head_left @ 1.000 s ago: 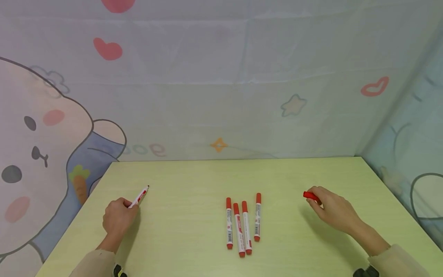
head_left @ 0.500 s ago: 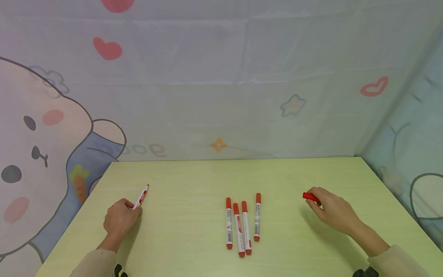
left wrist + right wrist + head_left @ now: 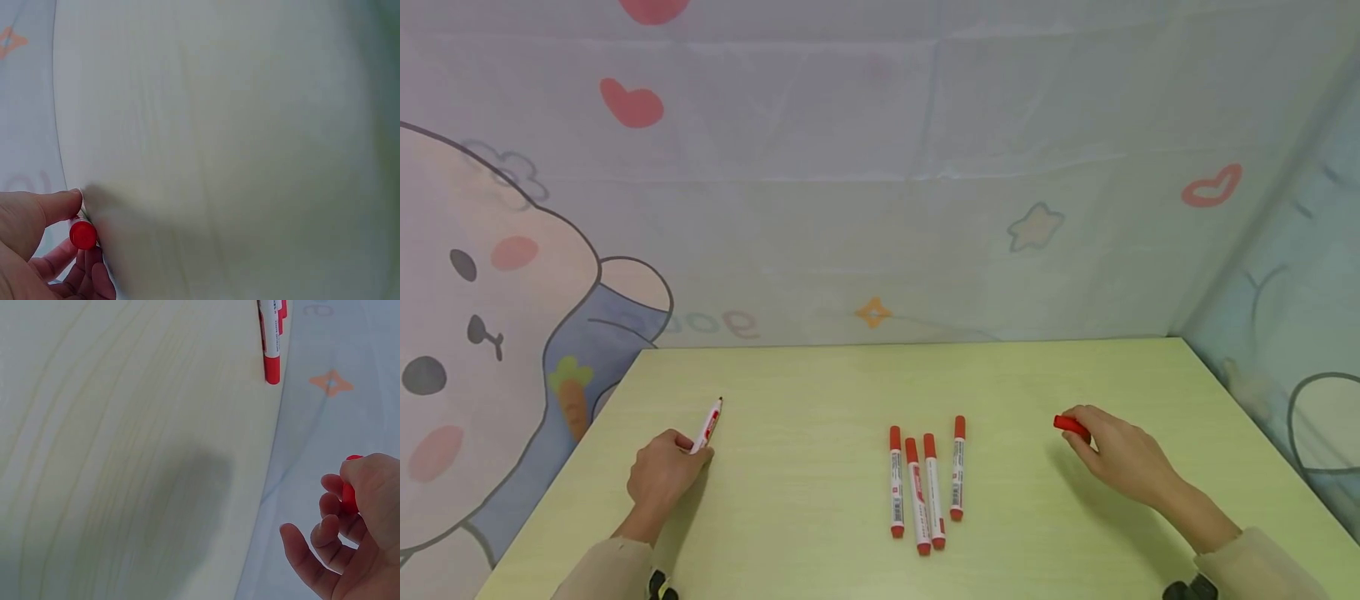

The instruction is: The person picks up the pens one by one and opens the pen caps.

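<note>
On the left of the table, my left hand [image 3: 666, 473] pinches an uncapped marker [image 3: 707, 425], white with red print, its dark tip pointing away from me. In the left wrist view the red end [image 3: 83, 235] of that marker shows between thumb and fingers. Over at the right, my right hand [image 3: 1123, 454] holds a red marker cap [image 3: 1071, 427] between thumb and fingers, above the table. Part of the cap [image 3: 349, 499] is hidden by the thumb in the right wrist view. The two hands are far apart.
Several capped red-and-white markers lie lengthwise mid-table between the hands, among them a leftmost marker [image 3: 897, 483] and a rightmost marker [image 3: 958, 468]. A printed cloth backdrop [image 3: 880, 167] rises behind the pale yellow-green table [image 3: 805, 383], and another cloth hangs at the right.
My left hand has shifted slightly to the right, and the marker in it has turned a little more upright in the head view. The right hand with the cap has barely moved.
</note>
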The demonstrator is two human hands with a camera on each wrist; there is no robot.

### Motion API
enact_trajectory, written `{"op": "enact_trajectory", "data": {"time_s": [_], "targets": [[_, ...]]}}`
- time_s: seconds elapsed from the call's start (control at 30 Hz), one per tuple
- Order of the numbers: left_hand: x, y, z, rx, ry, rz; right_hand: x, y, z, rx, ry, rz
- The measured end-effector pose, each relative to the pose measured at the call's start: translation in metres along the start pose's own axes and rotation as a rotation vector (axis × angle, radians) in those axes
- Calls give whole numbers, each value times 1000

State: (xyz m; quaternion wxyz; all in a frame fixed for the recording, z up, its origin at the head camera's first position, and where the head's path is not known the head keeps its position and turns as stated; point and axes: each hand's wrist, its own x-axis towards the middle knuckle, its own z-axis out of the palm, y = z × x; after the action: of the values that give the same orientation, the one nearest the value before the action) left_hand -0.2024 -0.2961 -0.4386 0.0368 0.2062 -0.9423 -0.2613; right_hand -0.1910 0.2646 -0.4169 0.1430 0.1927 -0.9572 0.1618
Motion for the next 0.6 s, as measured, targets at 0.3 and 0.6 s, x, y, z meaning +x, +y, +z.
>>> {"op": "enact_trajectory", "data": {"time_s": [0.3, 0.6], "targets": [[0, 0, 0, 10, -19, 19, 0, 1, 2, -2, 3, 2], [1, -1, 0, 27, -39, 20, 0, 2, 3, -3, 4, 1]]}}
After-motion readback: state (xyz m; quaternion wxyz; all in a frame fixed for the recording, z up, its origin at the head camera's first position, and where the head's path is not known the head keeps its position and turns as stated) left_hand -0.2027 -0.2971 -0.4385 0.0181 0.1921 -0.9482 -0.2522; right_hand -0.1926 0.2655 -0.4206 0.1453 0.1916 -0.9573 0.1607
